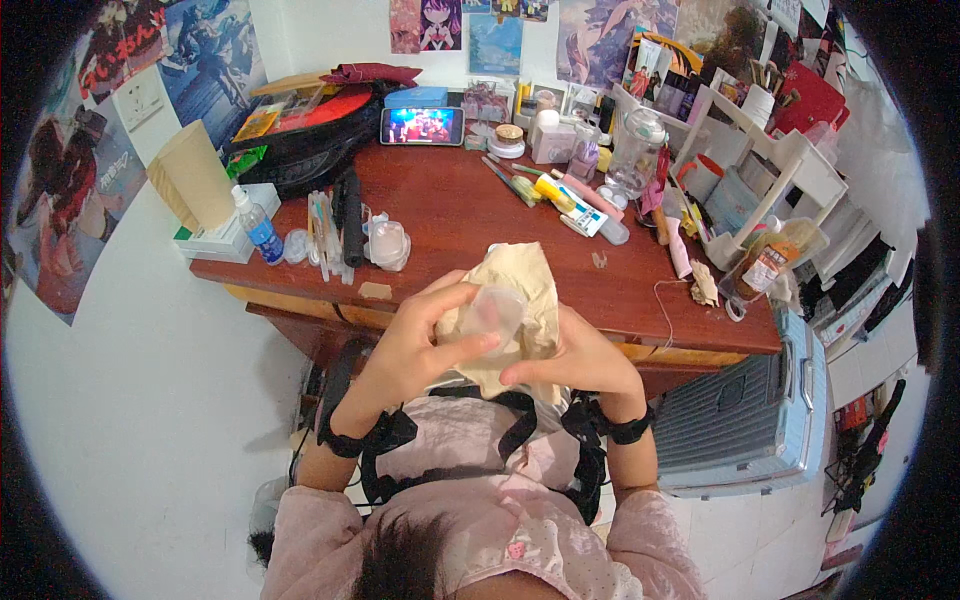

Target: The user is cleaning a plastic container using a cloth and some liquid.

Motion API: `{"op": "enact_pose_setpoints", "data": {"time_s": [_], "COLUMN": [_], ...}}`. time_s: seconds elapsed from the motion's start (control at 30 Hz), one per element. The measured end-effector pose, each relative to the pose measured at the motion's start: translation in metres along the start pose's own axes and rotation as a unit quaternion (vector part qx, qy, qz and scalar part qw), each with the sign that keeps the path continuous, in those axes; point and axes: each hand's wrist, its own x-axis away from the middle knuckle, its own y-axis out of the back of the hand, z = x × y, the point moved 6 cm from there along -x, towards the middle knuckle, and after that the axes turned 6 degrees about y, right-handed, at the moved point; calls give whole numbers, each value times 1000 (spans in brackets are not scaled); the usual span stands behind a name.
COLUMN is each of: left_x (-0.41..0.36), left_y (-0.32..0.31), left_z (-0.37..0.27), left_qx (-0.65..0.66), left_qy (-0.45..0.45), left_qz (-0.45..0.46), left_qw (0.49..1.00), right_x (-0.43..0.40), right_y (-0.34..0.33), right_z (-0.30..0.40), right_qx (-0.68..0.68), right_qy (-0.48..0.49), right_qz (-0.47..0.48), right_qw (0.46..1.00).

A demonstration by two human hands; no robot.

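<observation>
My left hand (417, 346) grips a small translucent plastic cup or lid (498, 309) between thumb and fingers, just past the desk's front edge. Behind and around it is a crumpled sheet of beige paper towel (525, 266), its upper corner standing up over the desk. My right hand (587, 358) holds the sheet from the right, thumb in front and the other fingers hidden behind it. The paper covers part of my left fingers too. Black straps circle both wrists.
On the wooden desk (450, 191) stand a spray bottle (257, 225), clear plastic containers (389, 246) and a lit phone (422, 126). Pens and tubes (581, 214) lie to the right, near a clear jug (636, 154) and white rack (799, 169). A beige paper roll (191, 178) stands left.
</observation>
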Motion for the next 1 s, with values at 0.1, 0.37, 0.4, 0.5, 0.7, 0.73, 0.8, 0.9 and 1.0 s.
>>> {"op": "enact_pose_setpoints", "data": {"time_s": [0.1, 0.37, 0.4, 0.5, 0.7, 0.73, 0.8, 0.9, 1.0], "left_x": [1, -1, -2, -3, -3, -4, -4, -3, -5], "left_y": [8, 18, 16, 11, 7, 6, 7, 4, 4], "left_z": [2, 4, 4, 7, 13, 13, 15, 20, 27], "left_qx": [-10, 18, -53, -44, 9, 9, 49, 54, -2], "left_qy": [7, 27, -12, -24, 3, 3, 50, 64, 33], "left_qz": [-39, -62, -27, -2, -7, -5, -21, -28, -39], "left_qw": [999, 998, 998, 999, 1000, 1000, 997, 996, 999], "right_x": [-4, 0, 0, 2, 10, 8, 4, 3, 6], "right_y": [7, 32, 33, 26, 17, 16, 19, 19, 11], "right_z": [4, -3, -2, -5, -18, -17, -16, -18, -25], "right_qx": [40, -41, -48, -183, -439, -444, -437, -275, -199], "right_qy": [16, -95, -81, -108, -120, -114, -82, -35, -63], "right_qz": [-64, -84, -86, -100, -72, -100, -111, -129, -156], "right_qw": [997, 991, 992, 972, 888, 883, 889, 952, 965]}}
